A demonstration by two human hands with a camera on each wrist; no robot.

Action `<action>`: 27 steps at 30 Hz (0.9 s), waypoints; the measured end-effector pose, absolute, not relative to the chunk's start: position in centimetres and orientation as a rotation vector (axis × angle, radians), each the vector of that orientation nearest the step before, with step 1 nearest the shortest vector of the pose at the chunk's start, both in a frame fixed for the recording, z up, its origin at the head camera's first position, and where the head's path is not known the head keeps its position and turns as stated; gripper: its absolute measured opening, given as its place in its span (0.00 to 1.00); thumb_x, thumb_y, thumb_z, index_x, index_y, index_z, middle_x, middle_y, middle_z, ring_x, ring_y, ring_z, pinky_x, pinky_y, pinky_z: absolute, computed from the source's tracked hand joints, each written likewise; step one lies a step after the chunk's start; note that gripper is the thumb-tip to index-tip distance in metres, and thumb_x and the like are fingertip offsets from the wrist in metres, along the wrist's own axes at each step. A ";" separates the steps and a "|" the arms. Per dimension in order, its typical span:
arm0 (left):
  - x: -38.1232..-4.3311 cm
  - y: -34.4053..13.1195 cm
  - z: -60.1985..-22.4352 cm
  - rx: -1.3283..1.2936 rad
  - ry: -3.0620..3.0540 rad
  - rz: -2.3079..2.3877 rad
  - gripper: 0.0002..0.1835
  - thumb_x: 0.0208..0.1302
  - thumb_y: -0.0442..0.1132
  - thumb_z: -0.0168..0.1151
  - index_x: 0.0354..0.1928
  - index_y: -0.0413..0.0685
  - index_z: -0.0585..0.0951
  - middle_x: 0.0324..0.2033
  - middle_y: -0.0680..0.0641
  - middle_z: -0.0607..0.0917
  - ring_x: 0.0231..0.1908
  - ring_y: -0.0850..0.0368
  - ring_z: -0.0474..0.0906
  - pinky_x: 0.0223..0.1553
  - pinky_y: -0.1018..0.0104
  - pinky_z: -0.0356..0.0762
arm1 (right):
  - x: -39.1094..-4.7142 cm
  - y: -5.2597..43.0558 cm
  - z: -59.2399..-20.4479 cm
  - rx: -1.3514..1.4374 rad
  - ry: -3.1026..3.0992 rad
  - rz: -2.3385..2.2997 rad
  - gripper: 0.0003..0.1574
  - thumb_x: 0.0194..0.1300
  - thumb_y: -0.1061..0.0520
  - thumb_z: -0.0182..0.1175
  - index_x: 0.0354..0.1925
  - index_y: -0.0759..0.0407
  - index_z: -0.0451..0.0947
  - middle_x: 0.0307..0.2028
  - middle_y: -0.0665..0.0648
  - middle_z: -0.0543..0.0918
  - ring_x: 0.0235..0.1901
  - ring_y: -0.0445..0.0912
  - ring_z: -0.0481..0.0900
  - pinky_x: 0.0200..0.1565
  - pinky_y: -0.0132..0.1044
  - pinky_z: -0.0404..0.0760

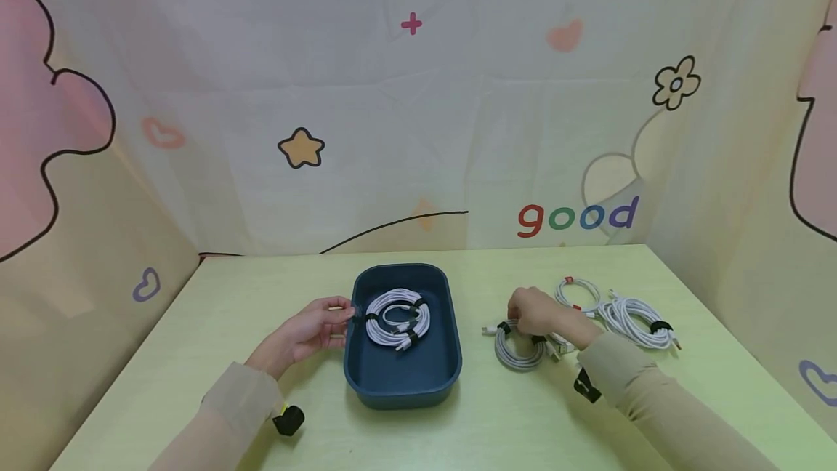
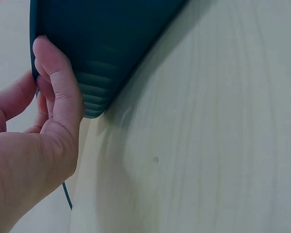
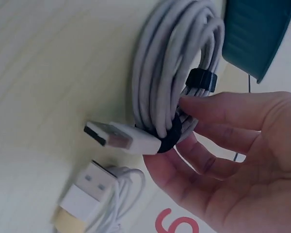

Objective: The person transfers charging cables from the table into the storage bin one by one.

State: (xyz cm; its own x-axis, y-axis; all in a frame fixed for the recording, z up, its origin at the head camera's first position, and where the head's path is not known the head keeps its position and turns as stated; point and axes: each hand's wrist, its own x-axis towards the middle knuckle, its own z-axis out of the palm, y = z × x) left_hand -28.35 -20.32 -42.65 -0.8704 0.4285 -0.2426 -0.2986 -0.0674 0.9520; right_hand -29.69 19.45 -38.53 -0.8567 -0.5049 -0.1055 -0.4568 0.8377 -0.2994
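Observation:
A dark blue plastic bin [image 1: 402, 400] stands mid-table with white coiled cables [image 1: 375, 311] inside it. My left hand [image 1: 318, 331] pinches the bin's left rim, the thumb on one side of the wall and fingers on the other in the left wrist view. To the right of the bin, my right hand [image 1: 538, 311] grips a grey coiled cable [image 1: 518, 360] by its far edge. Two black straps bind this coil, and the right wrist view shows its USB plug [image 3: 121, 138] sticking out beside the fingers.
Right of the grey coil lie a thin white cable with red ties [image 1: 588, 289] and a thick white coiled cable [image 1: 634, 322] with a black strap. Another USB plug [image 3: 94, 182] shows near the grey coil. A printed curtain [image 1: 418, 129] backs the table.

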 end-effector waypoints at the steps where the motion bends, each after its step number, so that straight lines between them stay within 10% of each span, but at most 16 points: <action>1: -28.4 -20.3 -42.6 0.147 1.728 1.985 0.04 0.74 0.34 0.47 0.46 0.43 0.68 0.31 0.55 0.80 0.29 0.63 0.79 0.35 0.67 0.81 | -29.8 19.5 -38.4 -0.762 2.839 -0.401 0.14 0.46 0.75 0.57 0.31 0.66 0.83 0.28 0.58 0.84 0.29 0.47 0.78 0.32 0.39 0.79; 11: -28.5 -20.3 -42.7 0.150 1.731 1.986 0.03 0.73 0.34 0.49 0.44 0.44 0.69 0.31 0.54 0.79 0.28 0.63 0.78 0.34 0.67 0.81 | -29.8 19.8 -36.7 -0.764 2.806 -0.497 0.07 0.46 0.71 0.62 0.28 0.64 0.81 0.22 0.52 0.77 0.25 0.43 0.69 0.28 0.32 0.68; 27: -28.5 -20.4 -42.8 0.124 1.732 1.987 0.03 0.73 0.34 0.49 0.45 0.43 0.69 0.31 0.53 0.79 0.28 0.62 0.79 0.34 0.66 0.82 | -30.2 21.0 -35.2 -0.722 2.679 -0.675 0.03 0.56 0.68 0.65 0.32 0.66 0.81 0.23 0.54 0.81 0.21 0.42 0.75 0.26 0.33 0.79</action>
State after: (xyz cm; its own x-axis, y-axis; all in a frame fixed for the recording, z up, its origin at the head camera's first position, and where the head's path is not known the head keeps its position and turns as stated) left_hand -28.49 -20.38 -42.82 -0.8720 0.4208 -0.2501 -0.3053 -0.0681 0.9498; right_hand -30.25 20.97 -35.23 -0.8343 -0.5312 -0.1474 -0.3978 0.7653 -0.5060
